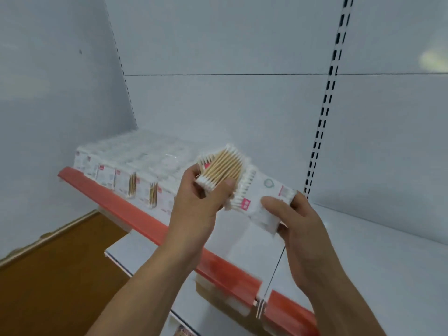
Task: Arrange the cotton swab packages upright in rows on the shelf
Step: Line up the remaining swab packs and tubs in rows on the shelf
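Above the shelf's front edge, both grips are closed on packages.

- Left grip [197, 207]: fingers curl behind and the thumb lies across the near end of a swab package [221, 169]. Its wooden sticks and white tips face the camera. The package is tilted, with its far end angled up and to the right.
- Right grip [303, 226]: the thumb presses on the white printed face of a second package [266, 200], with the fingers wrapped behind its right end. This one lies slanted, not upright.
- The two held packages touch between the hands. The left one overlaps the row of white tips at the left end of the right one. Blur hides whether either grip holds more than one package.

Outward from the hands:

- Just left of the left grip, the shelved packages [126, 173] stand upright in close rows. The rows run from the back corner to the front.
- The shelf [363, 238] is white, and a red front strip [135, 207] runs under both wrists.
- Behind it stands a grey back panel [218, 105] with a slotted upright [324, 112] on its right.
- Below it are a lower shelf [145, 258] and a brown floor [60, 275].
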The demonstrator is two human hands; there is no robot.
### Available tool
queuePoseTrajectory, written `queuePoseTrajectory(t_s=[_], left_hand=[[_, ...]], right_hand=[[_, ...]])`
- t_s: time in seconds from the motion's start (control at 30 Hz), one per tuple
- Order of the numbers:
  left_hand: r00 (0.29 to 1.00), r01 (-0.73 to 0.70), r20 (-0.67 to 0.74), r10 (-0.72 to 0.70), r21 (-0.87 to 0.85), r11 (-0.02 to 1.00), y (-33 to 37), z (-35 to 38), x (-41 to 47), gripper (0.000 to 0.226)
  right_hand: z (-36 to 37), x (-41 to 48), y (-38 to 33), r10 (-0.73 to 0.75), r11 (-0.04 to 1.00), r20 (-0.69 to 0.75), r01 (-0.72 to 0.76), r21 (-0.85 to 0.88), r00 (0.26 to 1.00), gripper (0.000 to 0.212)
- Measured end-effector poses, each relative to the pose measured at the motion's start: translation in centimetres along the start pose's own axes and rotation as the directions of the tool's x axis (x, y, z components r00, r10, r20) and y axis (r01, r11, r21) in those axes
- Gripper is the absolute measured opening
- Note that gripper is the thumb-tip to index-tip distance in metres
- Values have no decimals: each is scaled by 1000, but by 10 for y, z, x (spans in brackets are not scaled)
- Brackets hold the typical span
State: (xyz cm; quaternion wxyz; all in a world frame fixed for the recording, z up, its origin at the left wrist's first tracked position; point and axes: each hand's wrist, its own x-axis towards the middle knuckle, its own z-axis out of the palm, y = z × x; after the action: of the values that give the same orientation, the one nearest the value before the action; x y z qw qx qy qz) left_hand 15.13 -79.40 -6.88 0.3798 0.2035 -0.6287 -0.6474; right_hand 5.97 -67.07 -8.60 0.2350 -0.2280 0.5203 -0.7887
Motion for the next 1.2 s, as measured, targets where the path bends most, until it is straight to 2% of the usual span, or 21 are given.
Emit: queuePoseTrajectory(t_s=[0.13,0.17,0.3,0.37,0.53,0.67,0.77,1.0,1.2], left_hand=[[993,-40,111,47,-61,997,-1,-2,54,38],[988,-39,147,50,-78,996,1,-4,67,39],[969,-42,235,73,-135,990,14,-26,120,46],[961,-48,261,97,-186,981,21,-43,145,45],[938,-13,331,100,-255,967,21,-78,185,48],[922,13,377,88,-257,966,19,-95,200,46],[913,29,400,84,-269,963,19,-101,207,45],[903,67,425,55,-268,961,14,-109,214,43],[897,86,440,33,-247,965,7,-103,213,39]], right_hand=[[6,21,7,-65,986,-93,50,-157,994,50],[10,25,10,-79,983,-111,59,-174,991,51],[34,42,20,-149,961,-226,88,-260,963,18],[46,54,28,-192,946,-305,94,-310,933,9],[69,90,55,-219,879,-374,16,-476,901,22],[72,121,77,-241,794,-412,-66,-604,878,12],[69,144,88,-241,729,-437,-136,-670,866,17],[68,172,104,-146,731,-487,-238,-640,861,24],[72,183,111,-222,651,-500,-254,-715,837,16]])
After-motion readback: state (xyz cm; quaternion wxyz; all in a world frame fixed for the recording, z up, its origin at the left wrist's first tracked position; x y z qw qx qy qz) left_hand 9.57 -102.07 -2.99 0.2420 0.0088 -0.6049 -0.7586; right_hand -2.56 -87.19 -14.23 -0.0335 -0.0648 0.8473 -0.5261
